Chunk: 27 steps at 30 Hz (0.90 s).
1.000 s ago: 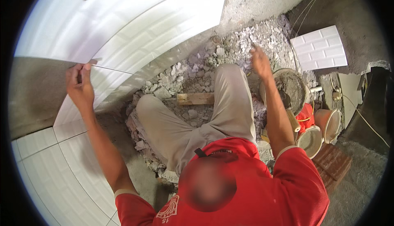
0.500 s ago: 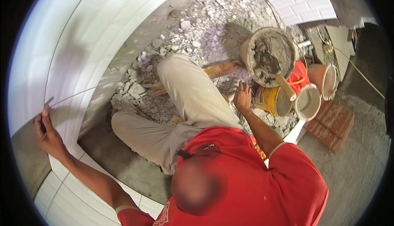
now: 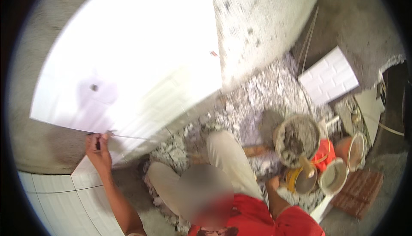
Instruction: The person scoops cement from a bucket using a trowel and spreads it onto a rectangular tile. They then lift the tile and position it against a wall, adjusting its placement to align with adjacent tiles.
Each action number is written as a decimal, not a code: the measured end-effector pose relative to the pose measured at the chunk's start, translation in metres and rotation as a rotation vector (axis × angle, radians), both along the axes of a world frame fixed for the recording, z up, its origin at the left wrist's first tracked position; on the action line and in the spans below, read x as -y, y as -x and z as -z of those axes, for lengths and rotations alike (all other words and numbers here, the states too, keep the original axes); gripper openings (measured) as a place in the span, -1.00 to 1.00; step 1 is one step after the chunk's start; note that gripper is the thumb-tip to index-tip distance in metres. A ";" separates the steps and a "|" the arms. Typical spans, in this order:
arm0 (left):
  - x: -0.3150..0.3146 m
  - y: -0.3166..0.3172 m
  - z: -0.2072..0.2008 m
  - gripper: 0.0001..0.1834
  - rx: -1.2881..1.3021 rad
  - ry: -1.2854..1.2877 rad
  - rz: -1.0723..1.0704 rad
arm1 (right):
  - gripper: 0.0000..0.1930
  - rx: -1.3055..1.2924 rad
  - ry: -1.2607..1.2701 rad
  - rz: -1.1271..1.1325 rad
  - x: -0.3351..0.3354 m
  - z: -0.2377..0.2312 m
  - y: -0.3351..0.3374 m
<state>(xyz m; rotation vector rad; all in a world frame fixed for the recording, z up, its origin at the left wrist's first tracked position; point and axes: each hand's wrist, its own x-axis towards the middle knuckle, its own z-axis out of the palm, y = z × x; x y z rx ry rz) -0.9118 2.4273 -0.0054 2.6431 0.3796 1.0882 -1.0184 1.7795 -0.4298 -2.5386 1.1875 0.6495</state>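
My left hand (image 3: 98,154) is raised to the lower edge of the white wall tile (image 3: 150,60). Its thumb and fingers pinch a small thin stick-like piece (image 3: 111,132) right at that edge, beside the seam with the tiles below. My right hand (image 3: 273,183) is low by the yellow bucket (image 3: 293,179), near my knee. Its fingers are small and blurred, so their grip is unclear. Just beyond it stands a mortar tub (image 3: 281,128) of wet grey mix, with a trowel (image 3: 306,165) whose wooden handle hangs over the rim.
Rubble (image 3: 253,94) covers the ground between my legs and the wall. A white bucket (image 3: 334,177), an orange-brown bucket (image 3: 352,152) and a red bag (image 3: 324,155) crowd the right side. Reddish-brown slabs (image 3: 358,193) lie nearer. A brick-patterned tile (image 3: 329,76) leans at the far right.
The view has swung up and left, showing more of the wall. My left hand stays at the tile seam with the thin piece. My right hand stays near the yellow bucket.
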 end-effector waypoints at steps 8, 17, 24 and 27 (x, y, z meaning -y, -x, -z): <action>0.034 -0.007 -0.011 -0.86 0.037 0.146 0.009 | -0.61 0.405 -0.318 -0.346 0.009 -0.088 -0.008; 0.036 -0.005 -0.013 -0.88 0.087 0.197 0.044 | -0.73 0.562 -1.092 -0.384 -0.026 -0.333 -0.116; 0.033 -0.006 -0.011 -0.90 0.105 0.168 0.050 | -0.67 0.680 -1.785 -0.239 -0.068 -0.442 -0.147; 0.033 -0.005 -0.012 -0.91 0.096 0.182 0.051 | -0.61 0.893 -1.219 -0.314 -0.088 -0.465 -0.152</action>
